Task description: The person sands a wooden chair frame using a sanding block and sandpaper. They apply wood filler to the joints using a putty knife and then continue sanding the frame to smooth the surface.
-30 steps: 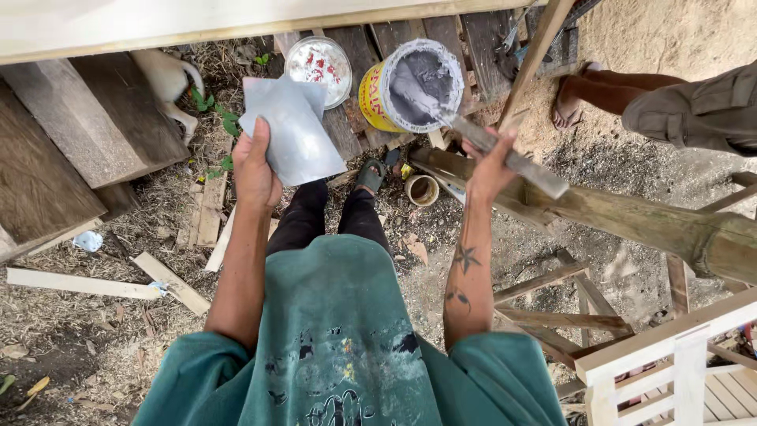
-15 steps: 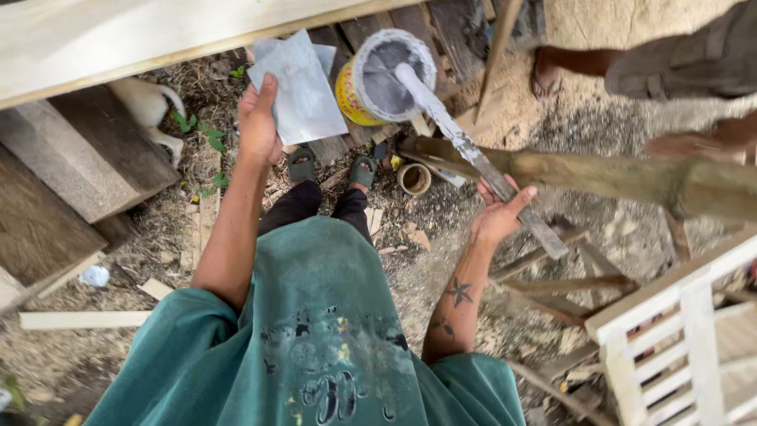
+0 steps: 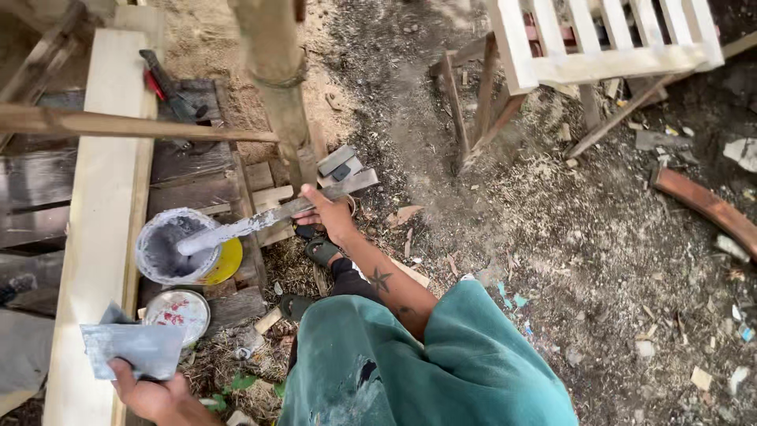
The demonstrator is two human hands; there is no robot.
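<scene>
Hands (image 3: 330, 214) by paint can (image 3: 175, 248), bamboo post (image 3: 276, 79) just above.

— What carries everything here?

— Bare dirt ground (image 3: 552, 237) strewn with wood chips, and a platform of dark weathered planks (image 3: 189, 181) at nine o'clock.

— What lies on the planks?

— A pale new board (image 3: 98, 197) running from twelve to six, a yellow putty can (image 3: 177, 252) just beside it, and the can's round lid (image 3: 177, 314) at seven o'clock.

— And on the dirt?

— A white slatted frame (image 3: 599, 47) at one o'clock, a curved rusty strip (image 3: 706, 207) at three, and scattered scraps.
</scene>
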